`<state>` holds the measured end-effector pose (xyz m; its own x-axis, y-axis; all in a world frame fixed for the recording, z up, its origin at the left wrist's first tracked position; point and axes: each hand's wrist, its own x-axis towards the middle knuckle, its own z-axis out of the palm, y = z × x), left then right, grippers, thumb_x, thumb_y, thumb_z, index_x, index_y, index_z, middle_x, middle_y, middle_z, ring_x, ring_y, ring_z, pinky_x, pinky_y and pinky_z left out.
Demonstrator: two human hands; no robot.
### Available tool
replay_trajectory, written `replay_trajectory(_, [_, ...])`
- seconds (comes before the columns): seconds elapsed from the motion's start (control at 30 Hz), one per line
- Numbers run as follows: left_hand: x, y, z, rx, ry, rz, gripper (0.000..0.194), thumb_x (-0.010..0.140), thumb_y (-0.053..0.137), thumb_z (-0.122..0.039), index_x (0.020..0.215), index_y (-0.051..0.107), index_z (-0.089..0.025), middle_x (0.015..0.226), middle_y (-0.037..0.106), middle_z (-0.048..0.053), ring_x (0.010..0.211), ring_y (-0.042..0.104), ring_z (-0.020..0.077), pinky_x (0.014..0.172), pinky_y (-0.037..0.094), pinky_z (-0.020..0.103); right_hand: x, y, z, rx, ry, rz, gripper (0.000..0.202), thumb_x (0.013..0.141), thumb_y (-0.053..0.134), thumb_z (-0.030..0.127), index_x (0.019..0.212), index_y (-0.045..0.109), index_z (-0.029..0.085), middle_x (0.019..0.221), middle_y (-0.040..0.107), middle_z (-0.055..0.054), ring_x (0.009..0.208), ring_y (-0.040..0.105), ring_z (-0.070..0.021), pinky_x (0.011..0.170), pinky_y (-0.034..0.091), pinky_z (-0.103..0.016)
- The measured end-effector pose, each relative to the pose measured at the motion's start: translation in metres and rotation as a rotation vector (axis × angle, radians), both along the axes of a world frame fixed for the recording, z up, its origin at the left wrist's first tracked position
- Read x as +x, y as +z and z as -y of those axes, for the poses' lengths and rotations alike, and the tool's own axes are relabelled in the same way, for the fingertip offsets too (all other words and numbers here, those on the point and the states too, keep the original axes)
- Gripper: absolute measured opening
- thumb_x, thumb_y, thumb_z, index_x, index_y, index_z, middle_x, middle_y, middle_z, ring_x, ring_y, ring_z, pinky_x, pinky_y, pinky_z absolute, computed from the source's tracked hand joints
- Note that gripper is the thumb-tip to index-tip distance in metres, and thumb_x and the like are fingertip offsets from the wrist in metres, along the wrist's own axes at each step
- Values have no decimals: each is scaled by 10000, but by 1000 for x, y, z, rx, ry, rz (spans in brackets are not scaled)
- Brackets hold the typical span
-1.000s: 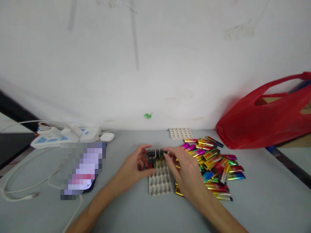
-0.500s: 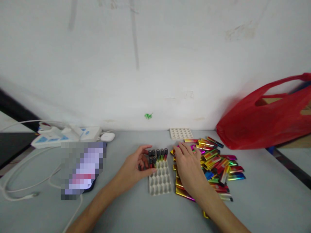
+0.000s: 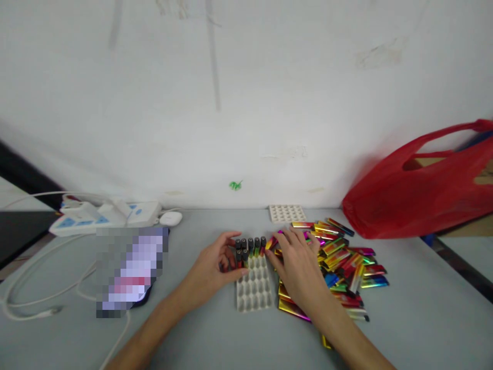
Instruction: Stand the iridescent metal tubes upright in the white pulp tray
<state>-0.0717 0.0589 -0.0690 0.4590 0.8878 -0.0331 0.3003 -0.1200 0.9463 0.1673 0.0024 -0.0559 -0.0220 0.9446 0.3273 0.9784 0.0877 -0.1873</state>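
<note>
1. Black-topped sticks (image 3: 250, 244) stand upright in the pale tray (image 3: 254, 297) in front of you: five in the far row and two in the next row.
2. Your left hand (image 3: 215, 261) is at the far left corner of this tray; its thumb and index finger are spread apart around the nearest sticks, but whether they press on something, one cannot tell.
3. Your right hand (image 3: 299, 262) is over the left part of the pile of shiny sticks (image 3: 339, 257); its thumb is apart from the fingers, near one gold-and-pink stick (image 3: 271, 242); whether they pinch it, one cannot tell.
4. Near the wall (image 3: 246, 113) lies a second tray (image 3: 287, 213); at far right is a red bag (image 3: 408, 200).
</note>
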Motion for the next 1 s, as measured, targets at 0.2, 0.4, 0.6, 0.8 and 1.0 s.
replay_trajectory(0.2, [-1,0,0,15,-1,-18,793,831,903,-368,1532,560,-229,1061,702,28,714,614,157,626,491,269,4,-1,-3,63,15,-129,222,1060,745,245,1282,758,228,1375,728,-180,1315,640,-394,1114,396,-630])
replay_trajectory(0.4, [-2,0,0,25,-7,-33,784,836,908,-374,1527,563,-235,1034,704,17,701,606,159,630,491,270,4,2,-5,175,168,-442,208,1027,669,67,1104,779,225,1279,646,-128,1161,685,-293,1013,544,-475])
replay_trajectory(0.6, [-1,1,0,10,-1,-9,781,823,906,-372,1510,567,-223,1056,715,25,733,622,168,671,522,288,-6,7,0,140,214,-528,442,1058,594,58,1418,733,272,1236,691,-97,1086,697,-266,988,579,-431])
replay_trajectory(0.8, [-2,1,0,10,-13,-22,763,828,896,-381,1501,576,-217,917,670,-15,707,602,172,641,486,274,-4,6,1,27,173,-469,263,1067,636,123,1294,748,195,1206,804,-109,1099,730,-313,1014,530,-474])
replay_trajectory(1.0, [-2,3,1,21,-17,-33,740,821,893,-364,1487,605,-220,927,690,-3,697,601,171,639,494,271,-4,8,2,12,84,-486,217,1136,571,314,1012,721,219,1026,777,-106,1028,682,-338,966,481,-471])
